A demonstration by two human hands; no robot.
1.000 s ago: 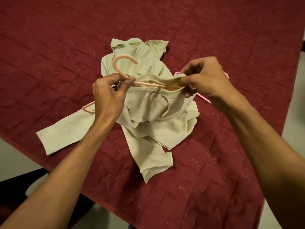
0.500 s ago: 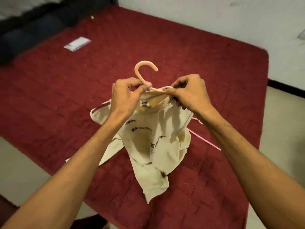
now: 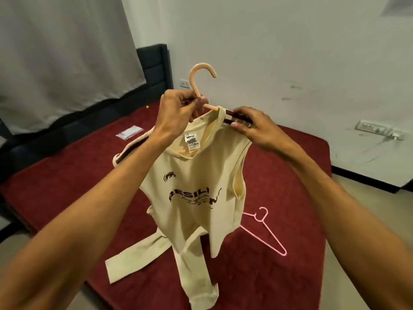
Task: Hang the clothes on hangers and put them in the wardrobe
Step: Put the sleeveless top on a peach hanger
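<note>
The left grip (image 3: 176, 113) is pinching the peach hanger (image 3: 199, 72) at its neck. Just beside it, the right grip (image 3: 252, 128) is pinching the cream shirt (image 3: 196, 175) at the shoulder. The shirt is hanging lengthwise below both grips, its hem trailing on the bed (image 3: 290, 175).

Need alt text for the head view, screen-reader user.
A person holds up a cream sleeveless printed shirt with a peach plastic hanger through its neck: the left hand grips the hanger's neck and the right hand pinches the shirt's shoulder strap. Below, a thin pink hanger lies on a dark red quilted bedspread.
</note>
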